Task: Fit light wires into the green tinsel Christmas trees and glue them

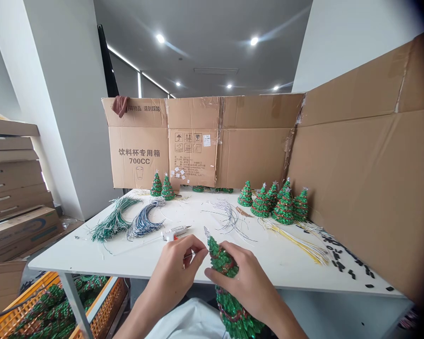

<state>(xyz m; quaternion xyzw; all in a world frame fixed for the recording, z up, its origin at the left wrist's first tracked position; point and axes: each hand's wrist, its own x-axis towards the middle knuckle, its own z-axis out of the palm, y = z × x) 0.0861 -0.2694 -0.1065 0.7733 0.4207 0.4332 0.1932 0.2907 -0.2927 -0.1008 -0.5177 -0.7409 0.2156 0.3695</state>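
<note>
A green beaded tree [222, 282] with red garland and a clear pointed tip leans over my lap at the table's front edge. My right hand [245, 278] is wrapped round its upper part, thumb on the near side. Just left of the tip, my left hand [178, 263] pinches a thin wire or thread between thumb and forefinger, close to the beads. Behind my left hand a white glue gun [175, 232] lies on the table.
On the white table [144, 261] lie a green wire bundle [115, 219], a blue-white bundle [146, 219] and yellow strands [304, 245]. Several finished trees [282, 205] stand back right, two back left. Black pieces lie at right. Cardboard walls [257, 155] enclose the back; an orange crate [104, 301] sits below left.
</note>
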